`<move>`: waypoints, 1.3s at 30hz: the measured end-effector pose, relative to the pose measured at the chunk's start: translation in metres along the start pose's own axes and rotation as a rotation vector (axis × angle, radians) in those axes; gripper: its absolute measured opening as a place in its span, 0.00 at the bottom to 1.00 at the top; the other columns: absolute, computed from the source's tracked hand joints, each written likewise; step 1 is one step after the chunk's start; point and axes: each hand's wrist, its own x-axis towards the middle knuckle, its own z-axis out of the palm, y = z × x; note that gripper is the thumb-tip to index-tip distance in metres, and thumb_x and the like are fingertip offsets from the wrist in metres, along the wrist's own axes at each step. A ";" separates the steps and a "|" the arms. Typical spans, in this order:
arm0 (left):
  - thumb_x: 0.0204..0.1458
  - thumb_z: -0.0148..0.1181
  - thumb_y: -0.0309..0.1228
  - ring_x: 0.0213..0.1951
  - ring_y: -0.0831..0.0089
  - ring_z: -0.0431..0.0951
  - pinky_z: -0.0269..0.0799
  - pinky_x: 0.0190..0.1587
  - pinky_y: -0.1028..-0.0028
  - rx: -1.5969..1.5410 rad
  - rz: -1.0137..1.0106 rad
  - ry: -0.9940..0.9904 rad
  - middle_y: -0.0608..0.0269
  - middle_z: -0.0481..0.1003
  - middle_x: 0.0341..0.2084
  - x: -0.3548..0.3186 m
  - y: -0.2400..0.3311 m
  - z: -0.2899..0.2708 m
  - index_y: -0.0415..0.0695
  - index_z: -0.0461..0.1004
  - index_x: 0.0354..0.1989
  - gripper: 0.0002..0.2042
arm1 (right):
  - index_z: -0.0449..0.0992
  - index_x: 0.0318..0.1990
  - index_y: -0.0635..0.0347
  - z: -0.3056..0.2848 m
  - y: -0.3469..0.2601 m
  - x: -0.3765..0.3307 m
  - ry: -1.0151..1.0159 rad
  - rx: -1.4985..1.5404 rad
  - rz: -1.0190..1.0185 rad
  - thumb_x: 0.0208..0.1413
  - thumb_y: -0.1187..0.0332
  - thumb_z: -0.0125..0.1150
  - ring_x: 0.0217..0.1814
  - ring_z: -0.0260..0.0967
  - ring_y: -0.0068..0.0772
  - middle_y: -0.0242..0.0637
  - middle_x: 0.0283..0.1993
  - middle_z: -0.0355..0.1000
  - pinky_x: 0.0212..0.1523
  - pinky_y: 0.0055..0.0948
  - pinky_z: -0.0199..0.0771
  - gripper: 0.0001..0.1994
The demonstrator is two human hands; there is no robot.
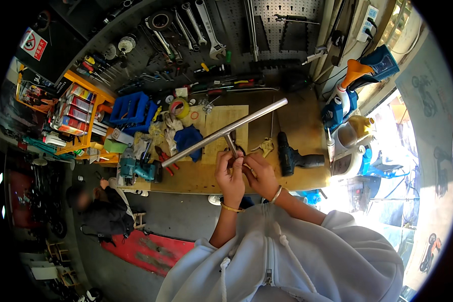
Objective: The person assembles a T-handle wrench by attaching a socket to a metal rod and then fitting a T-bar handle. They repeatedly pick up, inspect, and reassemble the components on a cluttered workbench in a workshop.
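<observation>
A long metal T-handle wrench is raised over the front of the workbench, its crossbar slanting up to the right. My left hand is closed round the short stem, thumb and fingers pinching it near the lower end. My right hand is right beside it, fingers curled in at the stem's end; a small dark piece shows between the hands, and what the right fingers grip is hidden. Behind the bar, a blue cloth lies on the bench. A dark cordless drill rests to the right of my hands.
Red-handled pliers and a teal power tool lie at the bench's left. Blue bins stand behind them. Wrenches hang on the pegboard. Bottles crowd the right end. Another person is low down at the left, near a red mat.
</observation>
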 end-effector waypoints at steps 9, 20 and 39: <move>0.50 0.60 0.19 0.28 0.73 0.71 0.68 0.33 0.78 0.082 0.079 0.028 0.61 0.69 0.30 0.006 -0.004 -0.007 0.36 0.75 0.36 0.06 | 0.73 0.47 0.64 0.002 -0.006 0.010 0.061 -0.039 -0.077 0.47 0.81 0.58 0.40 0.67 0.49 0.43 0.41 0.70 0.39 0.37 0.69 0.17; 0.45 0.61 0.16 0.25 0.68 0.72 0.67 0.26 0.73 0.501 0.303 0.006 0.59 0.67 0.26 0.021 0.013 -0.015 0.40 0.76 0.34 0.09 | 0.73 0.49 0.65 -0.017 -0.046 0.034 0.161 0.204 0.081 0.52 0.77 0.60 0.41 0.73 0.36 0.42 0.42 0.74 0.43 0.29 0.72 0.16; 0.43 0.63 0.16 0.25 0.72 0.72 0.69 0.25 0.74 0.653 0.308 -0.012 0.62 0.67 0.26 0.018 0.010 -0.011 0.44 0.79 0.32 0.09 | 0.72 0.45 0.64 0.002 -0.022 0.009 0.258 0.548 0.406 0.57 0.77 0.56 0.42 0.70 0.26 0.36 0.42 0.71 0.43 0.24 0.70 0.09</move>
